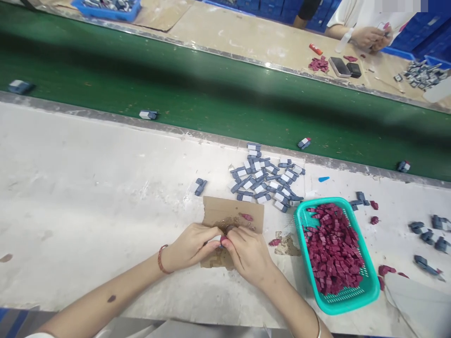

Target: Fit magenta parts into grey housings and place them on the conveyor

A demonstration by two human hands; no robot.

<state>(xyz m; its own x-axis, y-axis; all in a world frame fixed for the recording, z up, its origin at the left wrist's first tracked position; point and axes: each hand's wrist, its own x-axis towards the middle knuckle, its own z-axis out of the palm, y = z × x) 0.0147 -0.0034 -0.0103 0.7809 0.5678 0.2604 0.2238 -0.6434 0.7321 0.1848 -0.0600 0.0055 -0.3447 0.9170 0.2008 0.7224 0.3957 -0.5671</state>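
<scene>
Over the brown cardboard sheet [233,209] toward the near edge of the white tabletop [88,188], the left hand [192,246] pinches a small blue-grey and white plastic part [213,240], the right hand [251,252] gripping a dark-red plastic piece [223,239] against it. Right of them stands a turquoise plastic basket [347,307]; similar blue-grey parts [260,173] lie clustered near the far edge, before the green belt [211,94].

The long green conveyor belt [211,98] runs between the near white tabletop [88,188] and the far tan tabletop [239,33]. On the near one, the flat brown cardboard piece [229,206] lies left of the rounded rectangular teal plastic basket [370,281], which holds small angular maroon plastic pieces [331,249]. Small blocky blue-grey and white plastic parts [262,176] lie between cardboard and belt. The shallow blue plastic tray [105,12] sits far left, on the far tabletop.
</scene>
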